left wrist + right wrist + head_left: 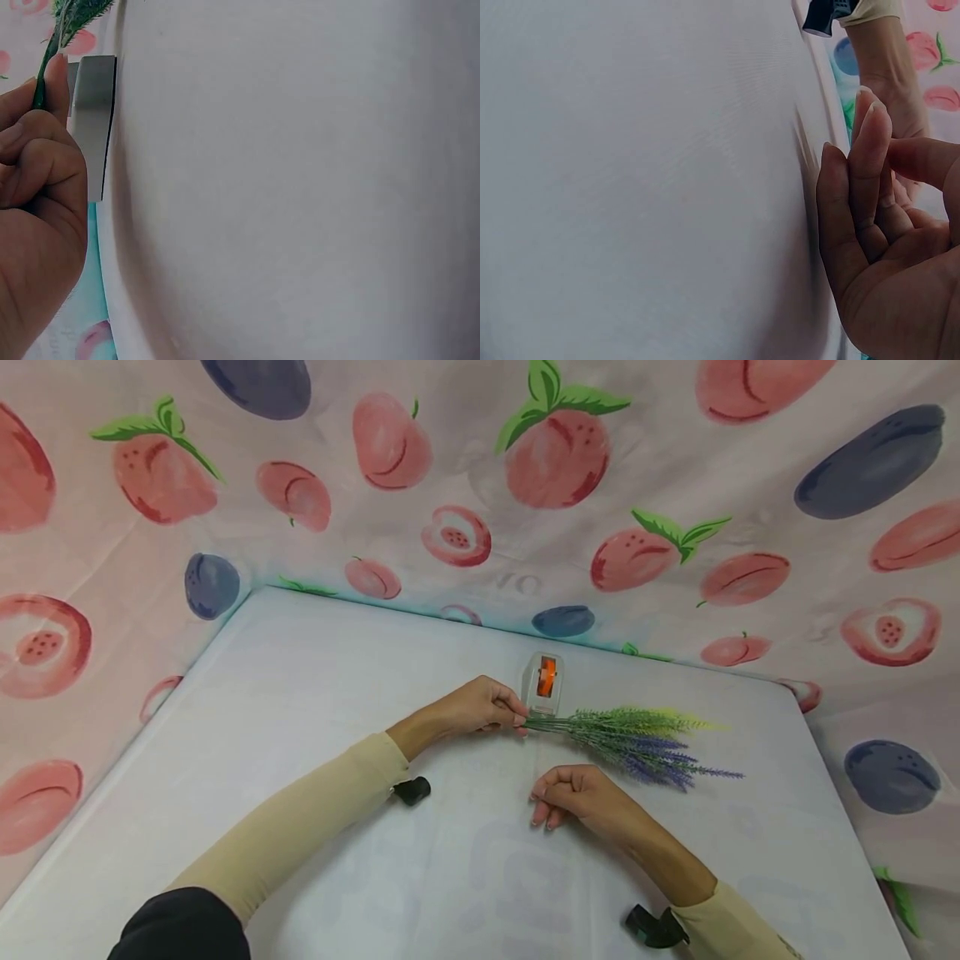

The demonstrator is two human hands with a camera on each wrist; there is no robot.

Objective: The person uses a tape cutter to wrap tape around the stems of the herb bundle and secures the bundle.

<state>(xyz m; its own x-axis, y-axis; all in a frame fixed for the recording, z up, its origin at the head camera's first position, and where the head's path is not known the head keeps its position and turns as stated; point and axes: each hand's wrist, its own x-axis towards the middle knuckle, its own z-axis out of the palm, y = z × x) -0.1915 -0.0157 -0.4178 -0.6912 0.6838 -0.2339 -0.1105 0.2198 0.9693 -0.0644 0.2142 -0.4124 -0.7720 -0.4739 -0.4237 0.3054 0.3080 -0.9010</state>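
A bunch of artificial lavender [637, 739], with yellow-green, green and purple sprigs, points to the right in the head view. My left hand [476, 706] pinches its thin green stems [43, 79] near their ends between thumb and fingers. Just beyond the stems is a clear tape dispenser [543, 685] with an orange roll, by the left fingertips. Below the flowers, nearer to me, is my right hand [585, 797], its fingers loosely bent and nothing in them. The right wrist view shows those bent fingers [870, 157] close up, apart from the flowers.
A white-covered table [360, 652] lies under both hands. Behind it and at the sides hangs a pink cloth [465, 452] printed with peaches and dark plums. Black wrist devices [656, 927] are worn at both sleeves.
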